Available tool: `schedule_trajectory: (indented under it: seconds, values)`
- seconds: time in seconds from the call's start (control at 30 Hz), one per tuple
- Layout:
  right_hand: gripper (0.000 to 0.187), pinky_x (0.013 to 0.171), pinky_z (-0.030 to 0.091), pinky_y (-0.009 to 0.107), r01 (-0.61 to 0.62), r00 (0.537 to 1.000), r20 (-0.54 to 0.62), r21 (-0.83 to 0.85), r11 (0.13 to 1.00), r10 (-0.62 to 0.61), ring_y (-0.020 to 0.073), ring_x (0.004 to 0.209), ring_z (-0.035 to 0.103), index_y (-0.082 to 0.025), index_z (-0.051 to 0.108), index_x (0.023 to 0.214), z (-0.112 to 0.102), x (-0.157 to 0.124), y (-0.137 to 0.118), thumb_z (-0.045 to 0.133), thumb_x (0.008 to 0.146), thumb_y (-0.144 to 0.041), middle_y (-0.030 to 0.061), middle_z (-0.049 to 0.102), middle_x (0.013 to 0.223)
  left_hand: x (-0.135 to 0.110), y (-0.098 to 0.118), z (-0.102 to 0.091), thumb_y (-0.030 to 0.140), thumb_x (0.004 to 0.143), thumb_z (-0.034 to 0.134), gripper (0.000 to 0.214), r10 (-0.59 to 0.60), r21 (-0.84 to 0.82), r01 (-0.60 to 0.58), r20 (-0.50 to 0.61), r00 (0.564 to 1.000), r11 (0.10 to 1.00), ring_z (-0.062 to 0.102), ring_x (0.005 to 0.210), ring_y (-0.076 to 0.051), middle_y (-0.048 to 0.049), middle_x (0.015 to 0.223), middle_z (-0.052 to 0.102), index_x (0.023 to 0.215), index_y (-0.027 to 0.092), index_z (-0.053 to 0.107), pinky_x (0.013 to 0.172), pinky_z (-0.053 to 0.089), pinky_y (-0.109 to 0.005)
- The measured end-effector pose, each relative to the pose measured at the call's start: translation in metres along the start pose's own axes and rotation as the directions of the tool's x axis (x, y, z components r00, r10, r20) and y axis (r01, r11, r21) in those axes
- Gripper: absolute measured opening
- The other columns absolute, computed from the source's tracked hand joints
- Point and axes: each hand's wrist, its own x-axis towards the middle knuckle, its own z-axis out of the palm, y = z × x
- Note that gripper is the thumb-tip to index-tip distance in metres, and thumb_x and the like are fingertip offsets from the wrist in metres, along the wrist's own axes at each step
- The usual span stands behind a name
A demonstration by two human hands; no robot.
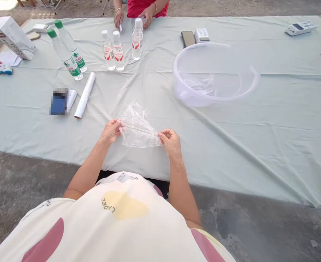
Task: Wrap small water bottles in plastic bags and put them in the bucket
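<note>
A clear plastic bag (137, 127) is stretched between my two hands just above the pale green tablecloth (231, 138). My left hand (111, 131) pinches the bag's left edge with closed fingers. My right hand (170, 141) pinches its right edge the same way. The bag is crumpled and see-through, with its upper part lifted off the cloth.
A clear plastic basin (215, 74) stands to the right behind the bag. A white roll (84, 95) and a small dark packet (59, 102) lie to the left. Several water bottles (118, 51) stand further back. Another person's hands (119, 17) rest at the far edge.
</note>
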Motion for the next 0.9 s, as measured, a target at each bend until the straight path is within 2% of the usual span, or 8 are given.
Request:
schedule_trajectory:
  seconds: [0.17,0.23,0.3,0.4,0.47,0.6,0.77,0.9]
  values:
    - [0.022,0.07,0.046,0.034,0.042,0.999,0.028,-0.338,0.94,-0.034,0.0169,0.068,0.059,-0.022,0.063,0.087,-0.01,-0.012,0.001,0.063,0.078,-0.042,0.0019,0.068,0.083,0.0,0.001,-0.028,0.013,0.084,0.061,0.03,0.183,0.181,-0.133,-0.289,0.94,0.974,0.062,0.069,-0.011,-0.0039,0.092,0.063,0.113,0.019,0.054,0.061,0.049,-0.024]
    - [0.025,0.074,0.045,0.036,0.122,0.992,0.034,-0.444,0.888,-0.119,0.0205,0.077,0.061,-0.022,0.065,0.086,-0.009,-0.012,-0.003,0.06,0.081,-0.046,0.0046,0.069,0.087,-0.009,0.002,-0.029,0.013,0.085,0.059,0.034,0.476,0.406,-0.326,-0.352,0.806,0.854,0.062,0.084,-0.014,-0.0059,0.106,0.062,0.117,0.021,0.055,0.071,0.05,-0.025]
    - [0.029,0.078,0.044,0.038,0.173,0.98,-0.001,-0.504,0.846,-0.201,0.0226,0.083,0.061,-0.022,0.065,0.084,-0.002,-0.006,-0.008,0.055,0.085,-0.05,0.007,0.07,0.092,-0.019,0.001,-0.022,0.016,0.087,0.058,0.029,0.693,0.575,-0.491,-0.195,0.694,0.655,0.061,0.096,-0.017,-0.0062,0.111,0.062,0.115,0.022,0.059,0.08,0.049,-0.027]
    - [0.035,0.08,0.044,0.04,0.151,0.97,-0.075,-0.564,0.812,-0.232,0.0235,0.084,0.06,-0.022,0.065,0.087,0.019,0.017,-0.016,0.05,0.087,-0.053,0.0098,0.07,0.099,-0.024,-0.004,-0.002,0.014,0.085,0.061,0.022,0.6,0.651,-0.638,0.335,0.727,0.411,0.063,0.102,-0.023,-0.0073,0.109,0.067,0.105,0.024,0.065,0.091,0.048,-0.034]
    - [0.033,0.08,0.043,0.04,0.128,0.976,-0.06,-0.623,0.772,-0.21,0.025,0.088,0.059,-0.021,0.066,0.086,0.035,0.034,-0.021,0.056,0.084,-0.053,0.0116,0.068,0.102,-0.019,-0.008,0.008,0.009,0.079,0.065,0.031,0.43,0.716,-0.653,0.523,0.736,0.246,0.061,0.113,-0.029,-0.0107,0.117,0.067,0.107,0.023,0.066,0.099,0.045,-0.042]
    - [0.019,0.077,0.043,0.036,0.142,0.987,0.027,-0.605,0.783,-0.157,0.0219,0.083,0.059,-0.021,0.06,0.075,0.051,0.061,-0.026,0.058,0.081,-0.039,0.0077,0.068,0.09,-0.006,-0.016,0.0,0.017,0.074,0.079,0.058,0.299,0.818,-0.575,0.542,0.785,0.029,0.045,0.137,-0.039,-0.0205,0.143,0.054,0.129,0.018,0.059,0.112,0.035,-0.052]
    - [0.012,0.067,0.047,0.029,0.052,0.994,-0.067,-0.416,0.908,-0.087,0.0139,0.058,0.057,-0.022,0.055,0.087,0.033,0.095,-0.032,0.052,0.085,-0.034,0.0003,0.066,0.076,-0.001,-0.018,-0.032,0.043,0.076,0.082,0.084,0.189,0.832,-0.551,0.552,0.813,-0.063,0.027,0.151,-0.039,-0.0211,0.161,0.032,0.148,0.021,0.044,0.12,0.021,-0.059]
    - [0.012,0.065,0.046,0.028,-0.021,0.995,-0.084,-0.648,0.761,-0.045,0.014,0.056,0.054,-0.02,0.058,0.09,0.013,0.125,-0.04,0.049,0.084,-0.024,0.0008,0.066,0.073,0.004,-0.019,-0.044,0.053,0.072,0.083,0.098,0.18,0.821,-0.562,0.571,0.801,-0.105,0.021,0.153,-0.039,-0.02,0.165,0.025,0.153,0.021,0.039,0.122,0.014,-0.06]
